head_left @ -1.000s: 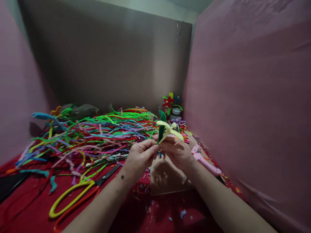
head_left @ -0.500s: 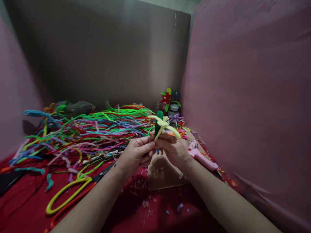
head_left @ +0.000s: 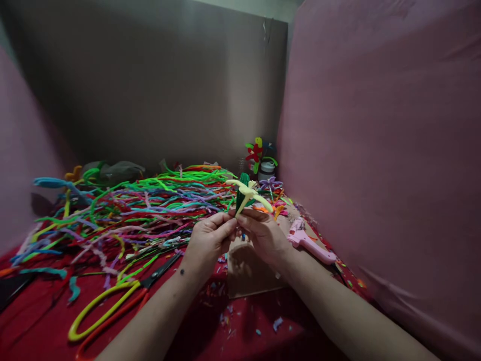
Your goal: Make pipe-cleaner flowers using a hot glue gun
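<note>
Two-handed grip on a fuzzy pale yellow flower [head_left: 248,192], at the center of the frame. The left hand [head_left: 205,238] is narrowed to a pinch, thumb against curled fingers, at the lower end of the flower's stem; the right hand [head_left: 266,234] closes on the same place from the other side, its fingers partly behind the stem. A dark green leaf piece [head_left: 244,179] stands upright just behind the petals, its base running into the same grip; which fingertips bear on which piece cannot be told. Holding low probably leaves the petals uncrushed and both bases together. The scissors [head_left: 104,311], lower left, lie with handles toward the person, a placement that suits easy reach. The pink glue gun [head_left: 311,247], right of center, lies beyond the right wrist, presumably to leave the middle free. A cardboard piece [head_left: 253,278] lies below the hands on the red-covered desk [head_left: 195,333]; loose pipe cleaners [head_left: 124,203] spread across the left.
</note>
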Demonstrator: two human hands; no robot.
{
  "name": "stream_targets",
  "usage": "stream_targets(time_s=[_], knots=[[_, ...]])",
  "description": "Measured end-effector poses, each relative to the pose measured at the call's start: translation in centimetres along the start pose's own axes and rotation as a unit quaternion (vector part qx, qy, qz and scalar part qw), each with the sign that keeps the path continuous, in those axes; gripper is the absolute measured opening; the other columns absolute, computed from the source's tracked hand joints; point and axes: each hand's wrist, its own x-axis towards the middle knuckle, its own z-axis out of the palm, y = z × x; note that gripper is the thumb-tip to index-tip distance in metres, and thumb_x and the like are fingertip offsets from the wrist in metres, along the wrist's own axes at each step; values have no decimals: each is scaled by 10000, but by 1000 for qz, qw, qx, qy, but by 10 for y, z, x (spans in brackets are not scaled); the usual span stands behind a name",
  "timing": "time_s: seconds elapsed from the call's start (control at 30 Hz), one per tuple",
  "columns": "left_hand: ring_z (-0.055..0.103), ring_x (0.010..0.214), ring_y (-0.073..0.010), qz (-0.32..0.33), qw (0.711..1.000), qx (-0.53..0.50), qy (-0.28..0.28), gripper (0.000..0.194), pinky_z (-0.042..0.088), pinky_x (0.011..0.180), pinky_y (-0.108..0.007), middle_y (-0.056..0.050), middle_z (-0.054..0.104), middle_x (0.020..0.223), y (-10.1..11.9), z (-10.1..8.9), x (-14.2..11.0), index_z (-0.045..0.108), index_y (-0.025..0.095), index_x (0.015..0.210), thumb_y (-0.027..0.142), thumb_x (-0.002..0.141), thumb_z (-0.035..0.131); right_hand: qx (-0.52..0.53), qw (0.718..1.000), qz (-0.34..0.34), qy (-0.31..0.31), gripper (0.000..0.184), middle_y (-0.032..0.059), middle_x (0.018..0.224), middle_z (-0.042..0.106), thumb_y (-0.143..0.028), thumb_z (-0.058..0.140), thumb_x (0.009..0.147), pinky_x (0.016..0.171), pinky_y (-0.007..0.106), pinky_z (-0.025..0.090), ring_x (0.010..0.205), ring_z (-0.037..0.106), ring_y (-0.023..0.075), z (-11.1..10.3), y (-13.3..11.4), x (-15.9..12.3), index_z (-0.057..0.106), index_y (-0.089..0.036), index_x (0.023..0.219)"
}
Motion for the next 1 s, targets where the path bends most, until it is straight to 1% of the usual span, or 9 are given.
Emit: stream_targets(time_s=[0.13,0.2,0.3,0.4,0.53,0.67,0.8,0.9,1.0], knots=[[236,345,-8,-26,998,-46,-36,248,152,365,-168,70,409,458,0,-7,3,497,142,603,299,741,630,-41,999,2,-22,192,3,781,669,-259,711,676,598,247,403,664,529,119,-1,-6,-1,729,-225,864],[227,338,-2,-27,997,-52,-52,252,146,362,-166,68,411,464,0,-10,4,489,140,599,291,753,619,-50,999,-3,-18,191,-1,806,677,-245,708,674,591,243,413,687,541,128,1,-8,-1,729,-253,864],[226,330,2,-30,995,-59,-69,233,139,354,-157,69,414,463,1,-11,4,498,139,611,276,760,614,-28,999,-16,1,172,-4,808,669,-227,704,672,582,238,426,707,549,136,3,-10,-1,724,-261,840],[201,316,8,-42,992,-82,-87,230,132,341,-153,69,434,468,2,-10,2,497,143,613,277,753,621,5,1000,-6,3,174,-2,771,651,-223,712,650,604,239,432,703,543,136,6,-13,-1,720,-233,823],[168,318,11,-50,985,-107,-125,197,122,343,-153,75,421,457,5,-9,-1,545,140,666,296,739,639,-2,999,12,-41,195,7,777,643,-281,712,644,586,245,406,666,509,130,6,-19,-1,719,-220,829],[162,320,3,-64,979,-109,-161,211,118,345,-168,71,406,432,5,-13,-3,582,137,695,329,695,671,-46,994,18,-102,300,20,861,649,-298,715,653,525,234,345,626,483,114,1,-22,-2,701,-226,944],[169,323,-8,-76,975,-77,-192,249,115,355,-187,66,377,407,5,-18,-2,565,140,622,359,706,650,-46,995,2,-91,331,15,886,651,-270,738,635,511,239,331,592,480,105,0,-19,-3,694,-237,961],[219,332,-23,-48,984,-4,-173,295,148,357,-189,58,379,414,8,-17,-1,534,146,572,377,739,610,-38,998,5,-50,303,10,783,649,-289,739,633,526,255,353,569,482,115,4,-17,-4,702,-220,925],[397,406,-67,49,986,121,-102,240,315,416,-199,31,484,490,8,-12,-1,575,154,621,337,778,572,-11,1000,5,-19,227,4,684,627,-298,711,655,563,282,389,563,491,131,7,-16,-3,712,-208,862]])
